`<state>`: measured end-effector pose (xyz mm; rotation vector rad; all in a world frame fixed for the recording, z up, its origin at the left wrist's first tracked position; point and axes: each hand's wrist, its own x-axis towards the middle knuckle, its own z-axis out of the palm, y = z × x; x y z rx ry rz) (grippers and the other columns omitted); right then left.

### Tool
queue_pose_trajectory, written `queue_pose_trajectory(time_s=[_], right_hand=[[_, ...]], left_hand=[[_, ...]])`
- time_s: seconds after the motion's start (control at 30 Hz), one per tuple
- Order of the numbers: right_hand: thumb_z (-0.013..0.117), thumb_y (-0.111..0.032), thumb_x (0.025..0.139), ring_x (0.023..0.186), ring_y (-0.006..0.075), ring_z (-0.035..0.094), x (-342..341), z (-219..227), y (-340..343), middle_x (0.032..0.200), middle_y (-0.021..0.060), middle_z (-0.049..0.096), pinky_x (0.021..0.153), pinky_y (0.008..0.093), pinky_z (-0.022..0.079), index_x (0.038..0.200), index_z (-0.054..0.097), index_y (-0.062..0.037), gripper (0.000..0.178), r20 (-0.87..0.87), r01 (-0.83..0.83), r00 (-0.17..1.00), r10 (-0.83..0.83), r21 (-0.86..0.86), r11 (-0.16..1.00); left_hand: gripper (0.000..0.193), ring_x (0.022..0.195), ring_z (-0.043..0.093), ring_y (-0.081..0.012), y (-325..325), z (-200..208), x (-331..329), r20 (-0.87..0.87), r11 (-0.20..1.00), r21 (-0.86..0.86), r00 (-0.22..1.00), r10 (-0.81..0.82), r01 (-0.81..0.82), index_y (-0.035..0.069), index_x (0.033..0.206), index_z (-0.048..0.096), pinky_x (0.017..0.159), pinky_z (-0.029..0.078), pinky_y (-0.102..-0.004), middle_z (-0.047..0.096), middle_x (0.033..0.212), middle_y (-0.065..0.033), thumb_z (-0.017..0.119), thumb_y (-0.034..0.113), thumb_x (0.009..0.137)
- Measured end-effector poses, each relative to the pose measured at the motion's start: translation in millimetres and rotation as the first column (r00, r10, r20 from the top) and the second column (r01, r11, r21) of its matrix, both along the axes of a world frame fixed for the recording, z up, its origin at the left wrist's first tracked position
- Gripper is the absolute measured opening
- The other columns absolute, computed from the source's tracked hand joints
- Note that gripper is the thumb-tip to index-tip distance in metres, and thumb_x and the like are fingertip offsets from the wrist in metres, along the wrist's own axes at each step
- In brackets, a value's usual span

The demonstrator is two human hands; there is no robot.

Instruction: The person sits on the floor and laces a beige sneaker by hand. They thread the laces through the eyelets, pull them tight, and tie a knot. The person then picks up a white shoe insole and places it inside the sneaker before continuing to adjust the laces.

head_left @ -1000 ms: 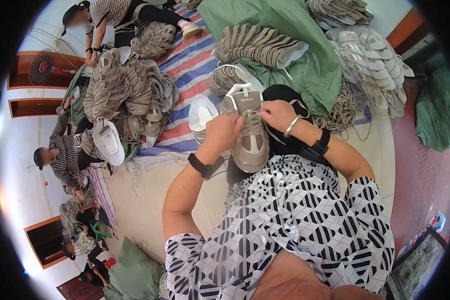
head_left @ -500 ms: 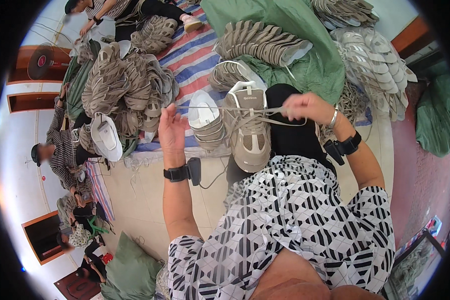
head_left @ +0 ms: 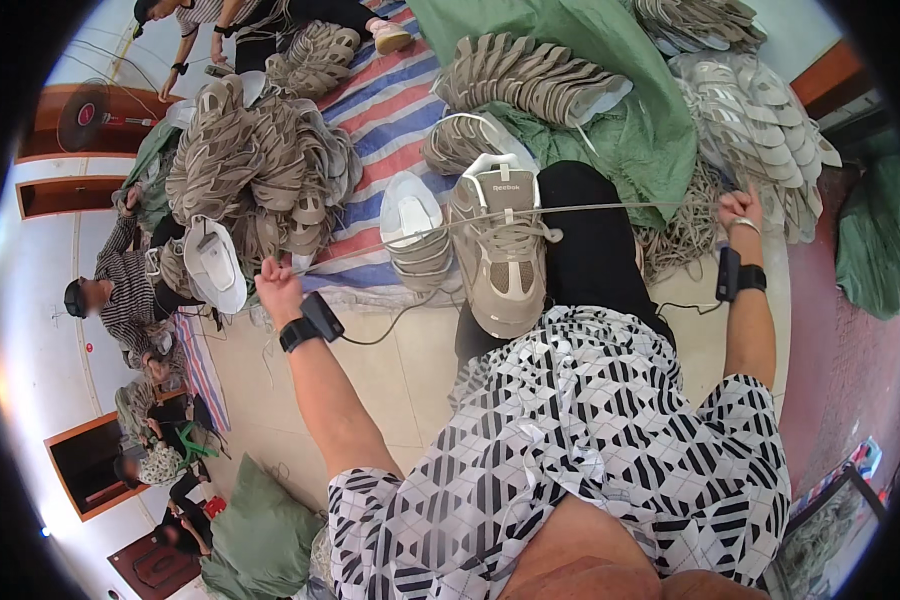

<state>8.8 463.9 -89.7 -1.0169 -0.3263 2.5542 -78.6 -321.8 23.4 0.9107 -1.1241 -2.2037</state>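
A beige shoe upper (head_left: 500, 262) with a mesh toe rests on my lap, its toe toward me. A long beige shoelace (head_left: 610, 207) runs taut across it, stretched wide between my two hands. My left hand (head_left: 278, 289) is closed on one end, out past the left of the shoe. My right hand (head_left: 740, 208) grips the other end far to the right, fingers curled. The lace passes over the shoe's tongue and lacing area. Whether it is threaded at the eyelets I cannot tell.
Just left of the shoe stands a nested stack of uppers (head_left: 414, 235). Larger heaps of uppers (head_left: 240, 160) lie on a striped sheet (head_left: 380, 100). A green sack (head_left: 570, 30) spreads ahead, with loose laces (head_left: 680, 235) at right. Other people (head_left: 120, 300) sit at the left.
Both hands have moved far apart, the left outward and toward me, the right outward to the right. The lace now stretches in a long straight line above the shoe.
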Motion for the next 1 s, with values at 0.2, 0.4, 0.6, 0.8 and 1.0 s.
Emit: queue_pose_trajectory(time_s=[0.2, 0.4, 0.6, 0.8, 1.0], right_hand=[[0.066, -0.025, 0.085, 0.044, 0.0056, 0.035, -14, 39, -75, 0.069, 0.0042, 0.063, 0.039, 0.02, 0.027, 0.08, 0.063, -0.0125, 0.014, 0.196, -0.61, 0.773, 0.604, 0.495, 0.619], [0.064, -0.017, 0.081, 0.077, 0.0211, 0.066, -17, 101, -219, 0.084, 0.0126, 0.069, 0.072, 0.0308, 0.05, 0.093, 0.069, -0.0017, 0.021, 0.444, -0.343, 0.615, 0.652, 0.895, -0.286], [0.065, -0.02, 0.079, 0.074, 0.0281, 0.064, -24, 91, -248, 0.081, 0.0143, 0.067, 0.068, 0.0354, 0.049, 0.085, 0.067, -0.0015, 0.02, 0.559, -0.263, 0.493, 0.667, 0.826, -0.498], [0.067, -0.023, 0.078, 0.067, 0.0255, 0.064, -38, 82, -246, 0.074, 0.0136, 0.066, 0.063, 0.0335, 0.049, 0.083, 0.067, -0.001, 0.023, 0.571, -0.325, 0.387, 0.724, 0.819, -0.472], [0.067, -0.023, 0.078, 0.06, 0.022, 0.06, -39, 84, -249, 0.068, 0.0122, 0.064, 0.06, 0.0321, 0.047, 0.082, 0.068, 0.0006, 0.024, 0.633, -0.384, 0.367, 0.682, 0.771, -0.509]], left_hand=[[0.036, 0.062, 0.048, -0.0098, 198, 29, 27, 0.206, 0.437, -0.626, 0.677, -0.707, 0.646, 0.003, 0.114, 0.061, 0.055, 0.041, -0.0233, 0.064, 0.103, -0.0085, 0.052, 0.031, 0.094], [0.023, 0.074, 0.056, -0.0263, 319, 50, 60, 0.622, -0.654, -0.737, 0.547, -0.56, 0.168, 0.008, 0.088, 0.064, 0.067, 0.049, -0.0356, 0.057, 0.086, -0.0068, 0.075, 0.015, 0.069], [0.016, 0.082, 0.057, -0.0248, 320, 47, 50, 0.697, -0.788, -0.598, 0.583, -0.419, 0.149, 0.009, 0.08, 0.06, 0.066, 0.05, -0.0361, 0.056, 0.081, -0.007, 0.07, 0.016, 0.071], [0.01, 0.077, 0.058, -0.0226, 300, 78, 47, 0.685, -0.884, -0.468, 0.639, -0.349, 0.019, 0.011, 0.076, 0.063, 0.061, 0.05, -0.0363, 0.058, 0.071, -0.0051, 0.064, 0.007, 0.067], [0.013, 0.074, 0.054, -0.0228, 337, 43, 34, 0.274, -0.459, -0.887, 0.75, -0.602, -0.044, 0.012, 0.079, 0.058, 0.059, 0.046, -0.0343, 0.054, 0.078, -0.0031, 0.067, 0.009, 0.069]])
